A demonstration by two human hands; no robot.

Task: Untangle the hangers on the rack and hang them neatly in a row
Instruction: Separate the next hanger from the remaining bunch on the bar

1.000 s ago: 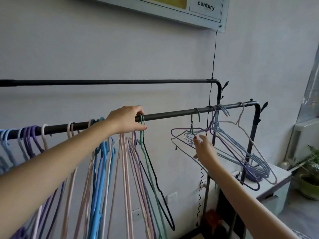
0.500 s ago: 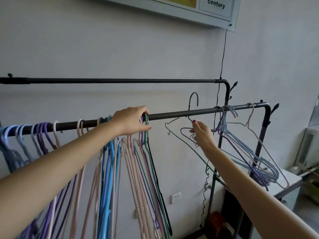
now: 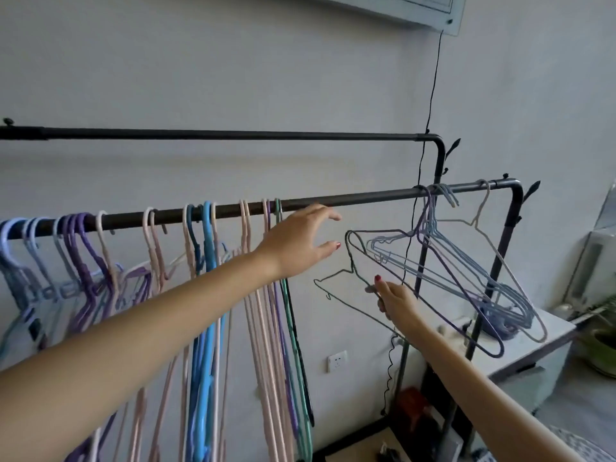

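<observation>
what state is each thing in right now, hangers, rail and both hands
green hanger: off the rail, tilted, pinched by the right hand
right hand: pinching the green hanger's wire
left hand: open, holding nothing, reaching toward the green hanger's hook
sorted hangers: hooked on the front rail in a row
tangled hangers: bunched, hooked near the rail's right end
front rail: bare between the two groups

Plain pale grey wall (image 3: 233, 61) behind, evenly lit by soft daylight. Framed board (image 3: 416, 8) at the top edge, with a thin black cord (image 3: 433, 78) dropping from its corner down the wall. White socket (image 3: 337, 360) low on the wall. To the right, a white cabinet (image 3: 533, 348), and past it a potted plant (image 3: 601, 341) in a green pot. Grey floor (image 3: 566, 395) in the lower right corner.
</observation>
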